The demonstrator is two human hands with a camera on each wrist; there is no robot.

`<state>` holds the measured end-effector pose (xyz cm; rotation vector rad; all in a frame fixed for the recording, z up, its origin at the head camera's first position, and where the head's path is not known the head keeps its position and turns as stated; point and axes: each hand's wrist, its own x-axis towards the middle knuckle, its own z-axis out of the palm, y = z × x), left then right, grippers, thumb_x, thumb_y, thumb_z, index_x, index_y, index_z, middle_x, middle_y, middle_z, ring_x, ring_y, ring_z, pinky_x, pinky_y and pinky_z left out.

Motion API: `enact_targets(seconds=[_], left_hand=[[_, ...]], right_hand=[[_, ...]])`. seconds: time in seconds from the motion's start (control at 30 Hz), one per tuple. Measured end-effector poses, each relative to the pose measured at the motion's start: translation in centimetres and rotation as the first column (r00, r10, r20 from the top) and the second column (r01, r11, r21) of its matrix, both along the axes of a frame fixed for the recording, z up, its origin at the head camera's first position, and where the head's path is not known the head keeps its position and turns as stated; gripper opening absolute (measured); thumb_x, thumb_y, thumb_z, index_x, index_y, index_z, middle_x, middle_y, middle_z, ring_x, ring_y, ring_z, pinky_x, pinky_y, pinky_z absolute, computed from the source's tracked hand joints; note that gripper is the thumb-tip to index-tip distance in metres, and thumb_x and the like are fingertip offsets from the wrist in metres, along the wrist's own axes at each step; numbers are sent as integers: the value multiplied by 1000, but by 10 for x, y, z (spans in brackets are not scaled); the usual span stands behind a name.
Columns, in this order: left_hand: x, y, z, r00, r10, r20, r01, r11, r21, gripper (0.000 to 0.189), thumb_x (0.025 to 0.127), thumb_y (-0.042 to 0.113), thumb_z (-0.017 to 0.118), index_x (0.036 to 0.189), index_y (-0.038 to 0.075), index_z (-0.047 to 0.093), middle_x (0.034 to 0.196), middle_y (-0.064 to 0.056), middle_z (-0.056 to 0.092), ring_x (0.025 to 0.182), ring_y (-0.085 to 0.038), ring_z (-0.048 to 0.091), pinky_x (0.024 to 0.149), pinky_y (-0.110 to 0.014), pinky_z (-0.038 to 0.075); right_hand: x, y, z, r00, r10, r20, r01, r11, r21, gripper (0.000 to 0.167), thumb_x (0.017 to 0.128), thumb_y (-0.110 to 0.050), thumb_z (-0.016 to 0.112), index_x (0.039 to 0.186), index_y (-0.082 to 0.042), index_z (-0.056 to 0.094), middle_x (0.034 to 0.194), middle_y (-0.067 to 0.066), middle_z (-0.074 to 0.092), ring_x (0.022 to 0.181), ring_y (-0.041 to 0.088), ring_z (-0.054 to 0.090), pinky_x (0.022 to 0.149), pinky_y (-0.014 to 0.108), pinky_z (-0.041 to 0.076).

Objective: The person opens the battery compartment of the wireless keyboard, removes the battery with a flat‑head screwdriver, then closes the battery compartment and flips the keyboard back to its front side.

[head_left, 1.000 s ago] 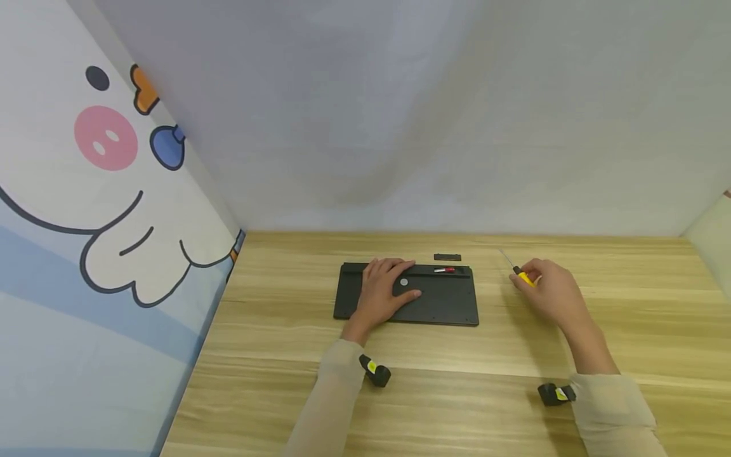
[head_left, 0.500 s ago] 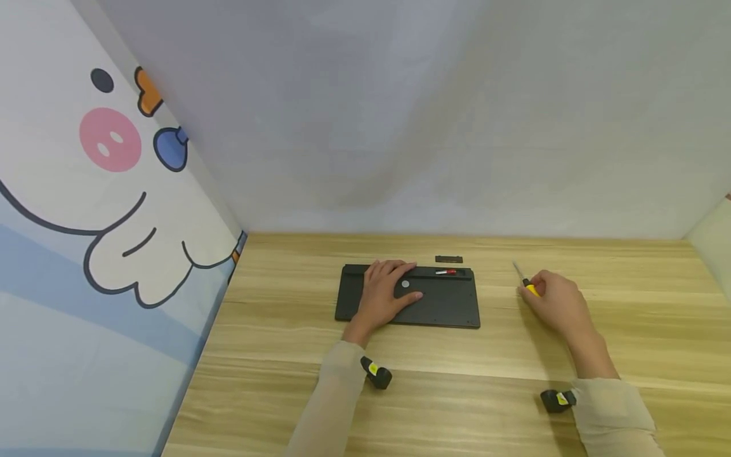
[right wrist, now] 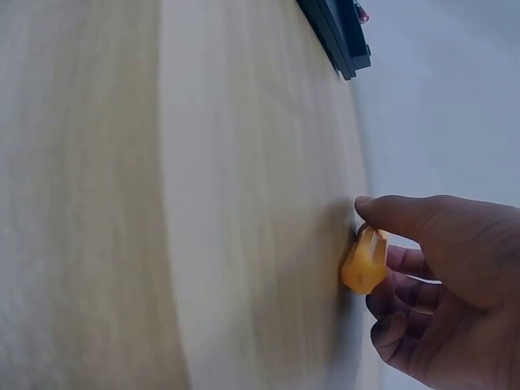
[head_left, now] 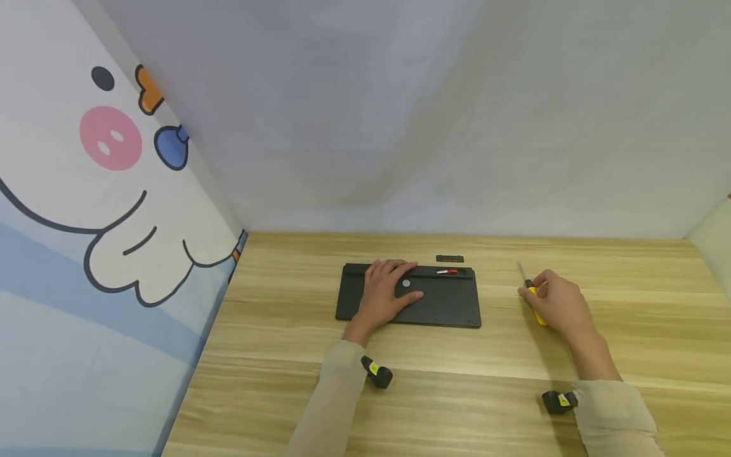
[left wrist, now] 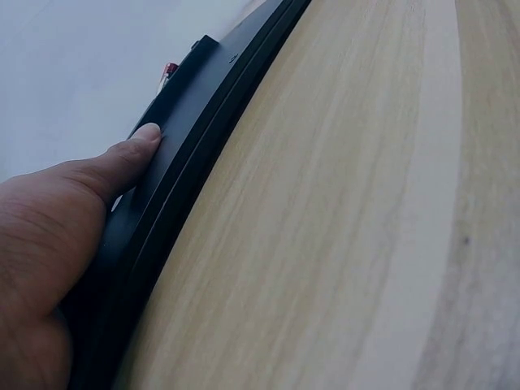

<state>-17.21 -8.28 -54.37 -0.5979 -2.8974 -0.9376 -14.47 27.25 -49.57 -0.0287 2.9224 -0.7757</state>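
A flat black keyboard [head_left: 442,308], seemingly underside up, lies on the wooden table with its long slot compartment toward the back. My left hand [head_left: 379,298] rests on it with fingers spread, the thumb pointing right; its thumb shows on the dark surface in the left wrist view. A red and silver battery [head_left: 447,271] sits at the right end of the compartment. To the right, my right hand [head_left: 562,304] pinches a yellow-handled screwdriver [head_left: 539,317] close to the tabletop, its thin shaft pointing away. The handle's end [right wrist: 366,268] shows between thumb and fingers in the right wrist view.
Just behind the keyboard lies a small black cover [head_left: 450,258]. The wooden table [head_left: 457,406] ends at a pale wall [head_left: 457,158] at the back. On the left stands a panel [head_left: 188,209] with cartoon drawings.
My right hand has moved slightly right and toward me, lowering the screwdriver; its shaft has swung more upright in the head view and more handle shows. The left hand stays on the keyboard.
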Motion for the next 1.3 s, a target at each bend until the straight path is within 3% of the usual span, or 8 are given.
enact_targets(seconds=[0.4, 0.6, 0.83, 1.13, 1.3], left_hand=[[-1, 0, -2, 1000, 3, -2, -3, 1000, -9, 66, 92, 51, 71, 151, 28, 50, 149, -3, 54, 144, -25, 44, 132, -53, 13], [-2, 0, -2, 1000, 1, -5, -1, 1000, -7, 66, 92, 51, 71, 151, 27, 51, 149, -3, 54, 144, -25, 44, 131, -53, 13], [-2, 0, -2, 1000, 2, 4, -2, 1000, 0, 66, 92, 50, 71, 151, 27, 51, 149, -3, 54, 144, -25, 44, 131, -53, 13], [-1, 1, -1, 1000, 5, 2, -5, 1000, 15, 67, 91, 50, 72, 151, 26, 51, 148, -4, 55, 144, -26, 44, 131, -54, 13], [-1, 1, -1, 1000, 10, 6, -10, 1000, 13, 67, 92, 50, 72, 151, 26, 51, 149, -4, 54, 145, -26, 44, 132, -53, 12]], right_hand=[[-10, -9, 8, 998, -5, -70, 4, 1000, -12, 43, 100, -28, 64, 119, 11, 59, 94, 25, 67, 73, 27, 63, 63, 39, 53], [-18, -30, 15, 988, 35, -148, -38, 999, -14, 39, 100, -24, 66, 120, 8, 64, 93, 21, 65, 77, 29, 61, 68, 44, 52], [-30, -63, 20, 967, 131, -217, -131, 991, 13, 26, 98, -20, 68, 109, 3, 73, 90, 18, 65, 65, 19, 53, 60, 30, 43], [-41, -87, 12, 956, 219, -196, -221, 975, 10, 23, 97, -21, 70, 109, -1, 75, 92, 15, 66, 64, 17, 53, 62, 29, 45], [-45, -96, 9, 948, 255, -191, -258, 966, 8, 22, 97, -20, 71, 108, -2, 76, 94, 14, 67, 72, 19, 60, 67, 34, 51]])
